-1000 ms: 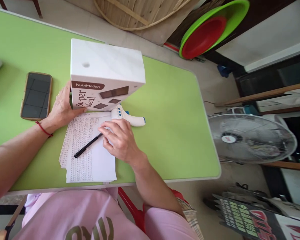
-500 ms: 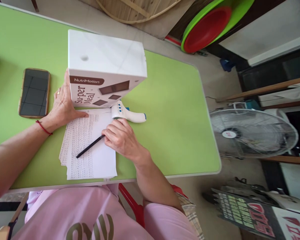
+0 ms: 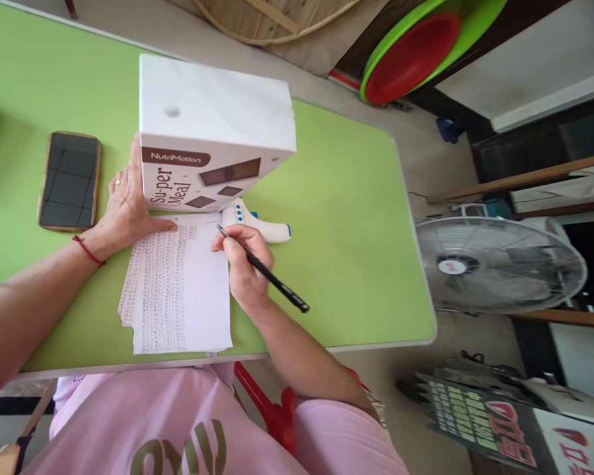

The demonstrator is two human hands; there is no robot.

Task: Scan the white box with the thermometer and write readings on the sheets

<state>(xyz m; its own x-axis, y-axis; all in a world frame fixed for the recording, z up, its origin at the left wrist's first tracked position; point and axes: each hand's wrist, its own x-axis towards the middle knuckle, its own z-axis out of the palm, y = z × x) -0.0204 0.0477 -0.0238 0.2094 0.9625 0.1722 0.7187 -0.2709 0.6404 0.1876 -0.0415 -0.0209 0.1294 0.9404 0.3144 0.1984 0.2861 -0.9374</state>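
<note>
In my right hand is a black pen, gripped between thumb and fingers with its tip over the upper right of a stack of paper sheets. Rows of small handwriting cover the top sheet's left part. My left hand lies open, its thumb stretched across the sheets' upper left edge and its fingers along the left side of a white box marked "NutriMotion Super Meal". The fingertips are partly hidden by the box. A white infrared thermometer lies beside the box, just beyond my right hand, which hides part of it.
A smartphone in a worn case lies left of my left hand on the green table. Past the table's right end stands a fan. Green and red basins are on the floor beyond, and a red chair is below the edge.
The pen has turned in my right hand: its tip now points up toward the box instead of the pen lying down-left across the sheet. My right hand has shifted slightly right. The left hand stays.
</note>
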